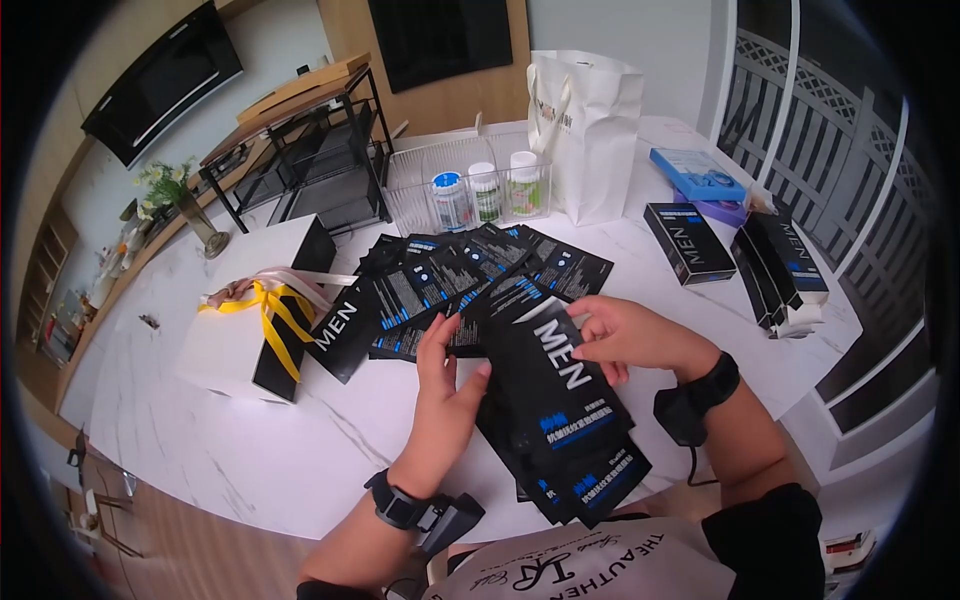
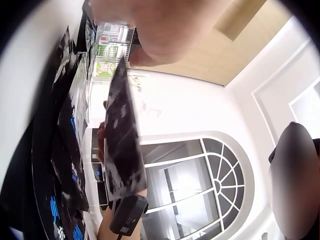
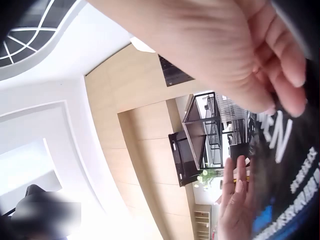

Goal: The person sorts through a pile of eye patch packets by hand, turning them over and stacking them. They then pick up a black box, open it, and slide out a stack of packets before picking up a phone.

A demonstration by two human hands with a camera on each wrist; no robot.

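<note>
My right hand (image 1: 640, 335) pinches the upper right edge of a black sachet (image 1: 575, 395) printed with MEN in white and smaller blue and white lettering. In the left wrist view the held sachet (image 2: 122, 145) stands raised on its edge above the others. My left hand (image 1: 445, 390) is just left of it, fingers extended and thumb apart, with nothing in its grasp; the right wrist view shows this left hand (image 3: 237, 205) with straight fingers. More black sachets (image 1: 610, 485) lie below the held one at the table's near edge. A spread heap of sachets (image 1: 430, 285) is beyond both hands.
A white box (image 1: 225, 345) with ribbons stands left. Behind the heap, a clear bin (image 1: 405, 205) holds several bottles, beside a white paper bag (image 1: 600, 150). To the right are a black MEN box (image 1: 690, 243), an opened black box (image 1: 765, 270) and a blue box (image 1: 698, 172).
</note>
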